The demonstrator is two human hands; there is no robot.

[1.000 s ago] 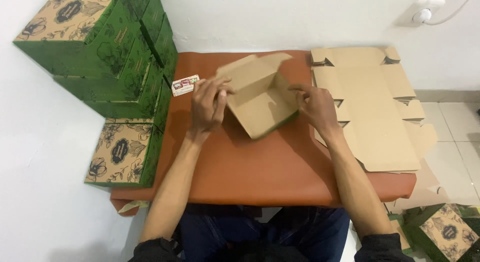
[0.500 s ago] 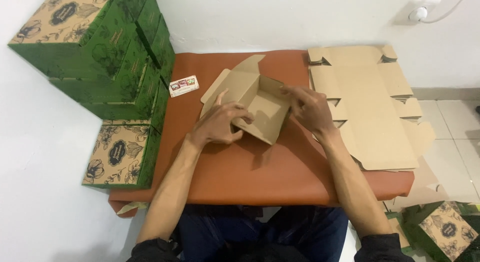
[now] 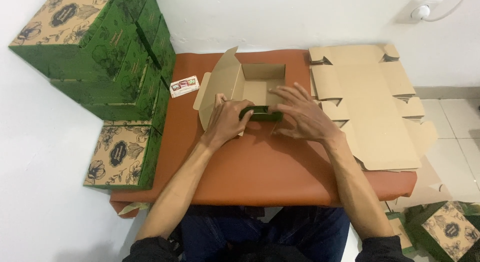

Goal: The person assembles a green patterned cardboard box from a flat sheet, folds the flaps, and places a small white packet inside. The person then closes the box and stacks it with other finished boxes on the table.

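Half-folded cardboard box (image 3: 250,89) at the middle of the brown table (image 3: 260,177), open side up. Left hand (image 3: 226,121) curled, fingers pinching the green front wall; right hand (image 3: 300,117) spread flat, fingertips pressing that same wall. Looks light, stiff along the panels, bendy at the creases; best held by the folded edges. Matte brown inside, printed green outside. Flat blanks (image 3: 370,107) stacked to the right, finished green boxes (image 3: 105,47) on the left.

Stacked green boxes (image 3: 100,52), flat cardboard blanks (image 3: 370,107), small card (image 3: 184,86), wall socket (image 3: 422,9)
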